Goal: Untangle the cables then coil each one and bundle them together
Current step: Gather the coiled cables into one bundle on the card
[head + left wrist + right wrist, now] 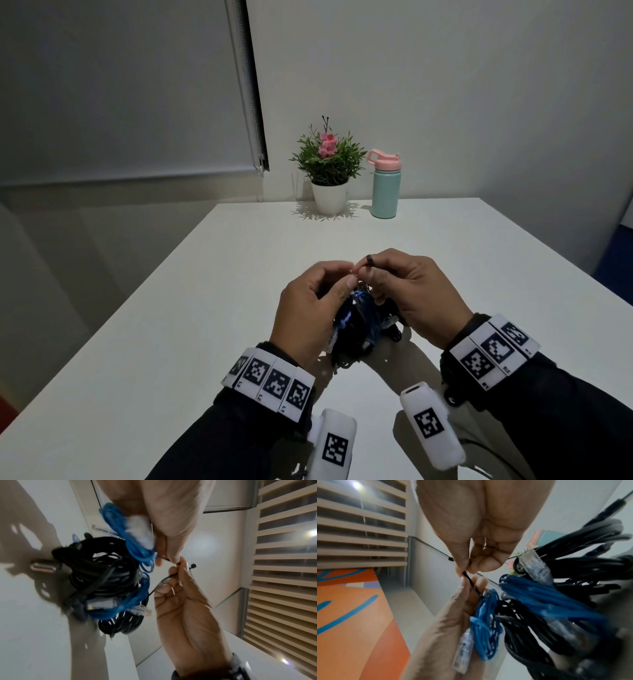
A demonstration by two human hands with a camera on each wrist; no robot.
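Note:
A bundle of coiled cables hangs between my hands just above the white table. It holds a blue network cable with a clear plug and several black cables. A thin black cable tie loops around the bundle. My left hand pinches one part of the tie, with the blue coil against its fingers. My right hand pinches the tie's other end between thumb and forefinger, and the tie's small head sticks out past the fingers.
A potted plant with a pink flower and a mint bottle with a pink lid stand at the table's far edge by the wall. The table's left edge runs diagonally; a roller blind hangs at the left.

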